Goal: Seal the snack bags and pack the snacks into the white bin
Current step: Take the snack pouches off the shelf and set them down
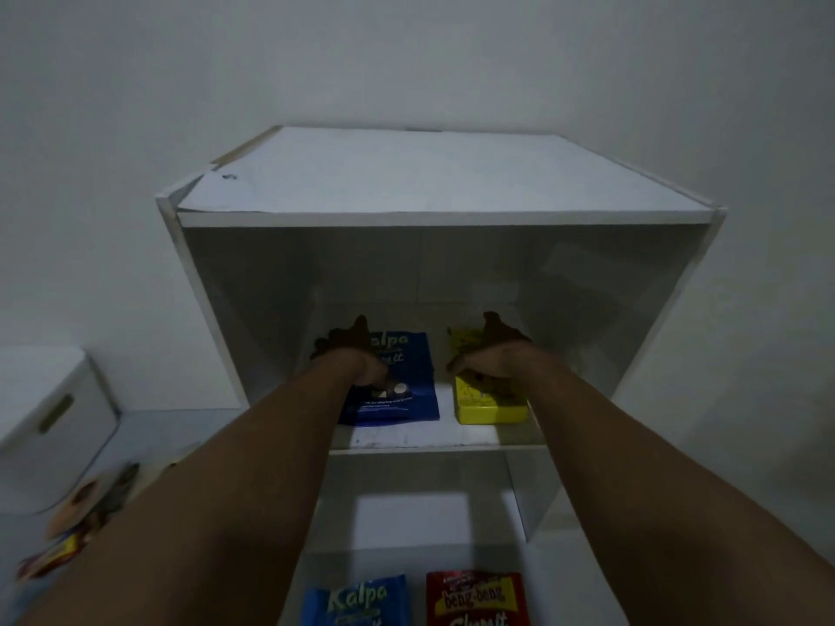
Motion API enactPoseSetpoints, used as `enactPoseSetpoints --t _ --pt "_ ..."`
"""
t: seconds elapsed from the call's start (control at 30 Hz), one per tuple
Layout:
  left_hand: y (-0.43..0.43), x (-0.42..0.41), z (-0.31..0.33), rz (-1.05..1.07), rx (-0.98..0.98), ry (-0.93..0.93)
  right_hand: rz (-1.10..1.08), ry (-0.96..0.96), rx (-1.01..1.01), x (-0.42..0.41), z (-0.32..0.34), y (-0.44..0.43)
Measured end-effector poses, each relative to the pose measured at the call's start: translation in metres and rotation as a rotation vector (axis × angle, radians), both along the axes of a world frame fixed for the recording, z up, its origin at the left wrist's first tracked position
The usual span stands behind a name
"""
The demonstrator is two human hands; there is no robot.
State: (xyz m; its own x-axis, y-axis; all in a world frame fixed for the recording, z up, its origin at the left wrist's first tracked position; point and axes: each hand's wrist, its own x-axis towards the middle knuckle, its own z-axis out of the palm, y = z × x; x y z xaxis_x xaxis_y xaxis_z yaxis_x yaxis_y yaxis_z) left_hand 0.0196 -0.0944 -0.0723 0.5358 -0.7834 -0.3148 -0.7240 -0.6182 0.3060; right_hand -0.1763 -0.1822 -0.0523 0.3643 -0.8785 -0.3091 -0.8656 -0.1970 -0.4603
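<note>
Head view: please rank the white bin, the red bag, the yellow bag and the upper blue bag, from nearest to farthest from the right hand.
1. Yellow bag, directly at the right hand, on the upper shelf.
2. Upper blue bag, same shelf, to the left.
3. Red bag, on the lower shelf.
4. White bin, far left.

Inside the shelf unit (443, 217), on its upper board, the upper Kalpa bag (402, 399) is lying toward the left. The snack box (490, 408) is sitting just beside it on the right, not touching it. The left hand (348, 350) is reaching into the unit over the bag's left part, and the right hand (492, 350) is reaching over the box. On the unit's lower level, the lower Kalpa bag (357, 600) is lying left of the Beng-Beng bag (479, 598). Well to the left of the unit, the bin (49, 426) is standing, with a heap of snack packs (77, 526) lying in front of it.
</note>
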Motion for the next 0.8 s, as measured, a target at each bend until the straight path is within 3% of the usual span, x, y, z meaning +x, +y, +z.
enactPoseSetpoints --t 0.2,0.5,0.8 --pt "-0.009 0.008 -0.004 0.082 -0.090 0.150 -0.040 -0.078 0.017 0.000 0.002 -0.012" --pt "-0.007 0.008 0.010 0.050 -0.265 0.016 -0.053 -0.237 -0.088 0.004 0.003 -0.023" --pt "0.012 0.014 0.040 -0.060 -0.467 0.073 0.087 -0.294 -0.227 -0.012 0.045 -0.017"
